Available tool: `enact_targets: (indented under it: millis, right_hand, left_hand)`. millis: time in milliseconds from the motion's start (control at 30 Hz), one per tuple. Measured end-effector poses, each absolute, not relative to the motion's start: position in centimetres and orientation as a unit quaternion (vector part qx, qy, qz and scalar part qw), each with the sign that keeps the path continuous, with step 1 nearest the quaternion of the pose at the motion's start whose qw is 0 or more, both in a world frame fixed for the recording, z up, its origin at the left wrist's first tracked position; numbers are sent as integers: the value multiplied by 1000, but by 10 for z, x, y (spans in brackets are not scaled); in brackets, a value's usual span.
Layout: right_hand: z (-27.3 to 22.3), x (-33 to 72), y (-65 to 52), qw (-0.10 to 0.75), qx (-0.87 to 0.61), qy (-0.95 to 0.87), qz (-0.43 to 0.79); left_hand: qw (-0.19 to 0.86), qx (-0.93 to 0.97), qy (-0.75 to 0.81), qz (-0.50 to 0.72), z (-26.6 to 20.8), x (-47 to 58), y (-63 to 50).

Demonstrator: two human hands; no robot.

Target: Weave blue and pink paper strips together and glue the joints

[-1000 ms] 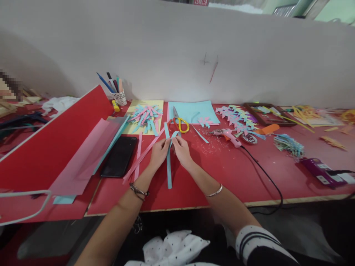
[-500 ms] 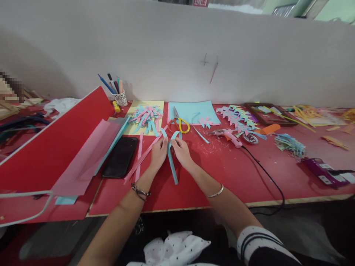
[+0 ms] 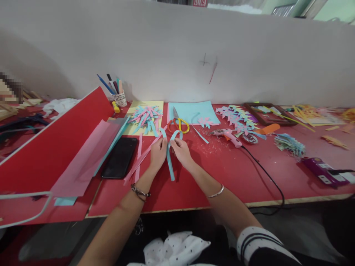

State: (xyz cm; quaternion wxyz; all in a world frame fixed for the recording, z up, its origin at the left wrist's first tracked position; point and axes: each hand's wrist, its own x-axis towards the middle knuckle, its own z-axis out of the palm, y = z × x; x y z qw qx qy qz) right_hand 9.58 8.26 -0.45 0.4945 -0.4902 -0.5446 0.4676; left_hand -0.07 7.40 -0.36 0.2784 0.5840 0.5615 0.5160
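Light-blue paper strips (image 3: 170, 165) are pinched between my two hands above the red table. My left hand (image 3: 159, 152) is closed on them, with one end sticking up past its fingertips. Opposite it, my right hand (image 3: 181, 149) is closed on a blue strip that bends over in a loop. A long tail hangs down toward me between the hands. Just beyond the fingers lie scissors (image 3: 179, 125) with red and yellow handles. Pink paper strips (image 3: 139, 162) rest on the table left of my left hand. Where exactly the blue strips cross is hidden by my fingers.
A black phone (image 3: 119, 158) and pink sheets (image 3: 83, 159) lie to the left. Behind are a heap of cut strips (image 3: 146, 117) and a blue sheet (image 3: 194, 107). Rightward are a pink glue gun (image 3: 227, 136) with its cord, folded paper chains (image 3: 235, 117) and a purple power strip (image 3: 324, 171).
The hanging tail of the blue strip has swung slightly left and up. Both hands keep their hold in nearly the same place.
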Motion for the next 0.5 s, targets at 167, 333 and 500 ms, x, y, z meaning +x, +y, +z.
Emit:
enact_targets:
  millis: [167, 333, 500]
  right_hand:
    - [-5, 97, 85, 514, -495, -527, 461]
    - [-3, 97, 84, 508, -487, -545, 456]
    - [-1, 96, 82, 504, -484, -566, 438]
  left_hand:
    - [300, 608, 541, 498, -4, 1, 75]
    - [297, 612, 540, 496, -2, 3, 74]
    - [283, 598, 549, 511, -2, 2, 72]
